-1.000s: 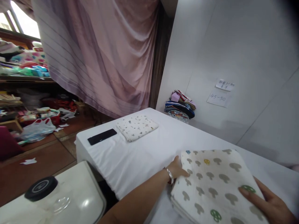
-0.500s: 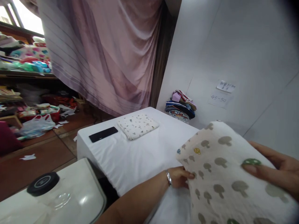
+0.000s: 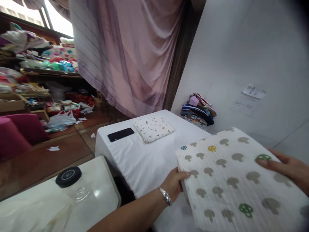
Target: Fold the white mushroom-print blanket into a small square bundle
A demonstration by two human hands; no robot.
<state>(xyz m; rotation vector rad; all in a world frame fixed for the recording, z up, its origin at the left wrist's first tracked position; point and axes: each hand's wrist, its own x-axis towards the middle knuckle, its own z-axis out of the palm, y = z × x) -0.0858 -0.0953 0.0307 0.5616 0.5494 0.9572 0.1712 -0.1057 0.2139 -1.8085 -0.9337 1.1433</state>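
A folded white muslin cloth point(image 3: 231, 174), printed with grey, green, yellow and blue mushrooms, is held up between my two hands at the lower right. My left hand point(image 3: 175, 181), with a silver bracelet on its wrist, pinches the cloth's left edge, thumb on top and fingers underneath. On the opposite side my right hand point(image 3: 287, 167) grips it, the thumb lying over a green mushroom. Beyond them, a second folded cloth point(image 3: 155, 129) with a small print lies on the white-covered table point(image 3: 142, 164). A black phone point(image 3: 120, 134) rests just left of that folded cloth.
A clear jar with a black lid point(image 3: 69, 177) stands on a white surface point(image 3: 101, 190) at the lower left. Folded clothes point(image 3: 199, 111) are stacked against the grey wall. A pink curtain point(image 3: 130, 54) hangs behind the table. Scraps and bags litter the floor at left.
The mushroom cloth has tilted flatter, showing more of its upper face. My left hand has moved left and up with its edge. The view has swung a little to the left.
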